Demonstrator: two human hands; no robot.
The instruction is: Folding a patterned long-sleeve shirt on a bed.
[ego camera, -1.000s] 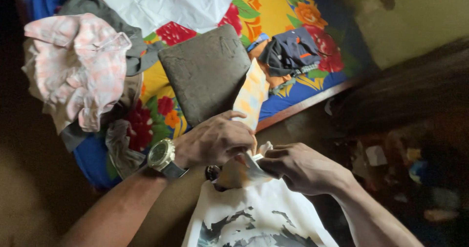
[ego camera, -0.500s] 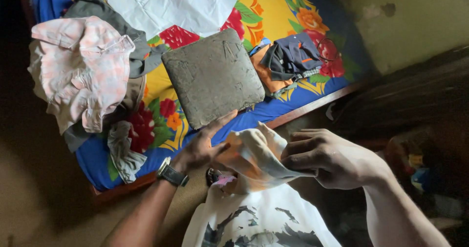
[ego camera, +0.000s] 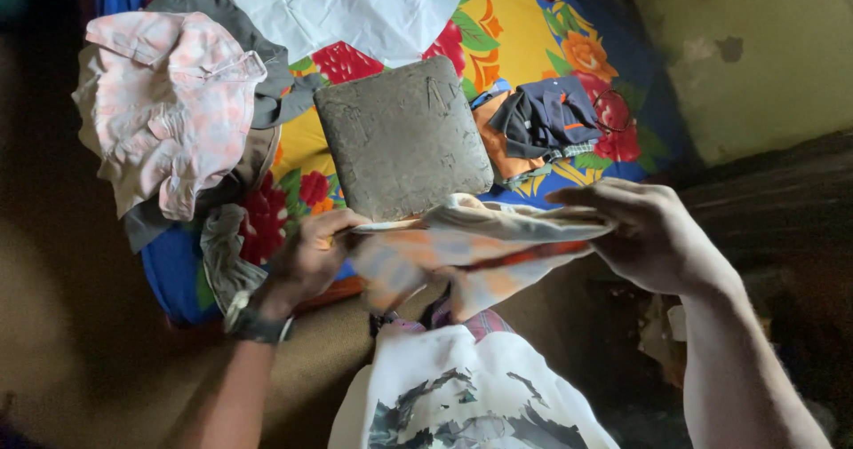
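Behind the hands I note a bed (ego camera: 498, 36) under a floral sheet of yellow, red and blue, with a grey square cushion (ego camera: 402, 138) near its edge, a pink checked shirt (ego camera: 164, 107) heaped at one corner, a white garment (ego camera: 355, 5) and a dark folded piece (ego camera: 546, 116). My left hand (ego camera: 306, 258) is closed on one end of a pale orange-checked cloth (ego camera: 471, 249); my right hand (ego camera: 653, 236) pinches the other end. A second ago both hands sat together with the cloth bunched between them — now they are well apart and the cloth hangs stretched across, in front of the bed edge and above a white printed shirt (ego camera: 466, 396). I judge it opened out for folding.
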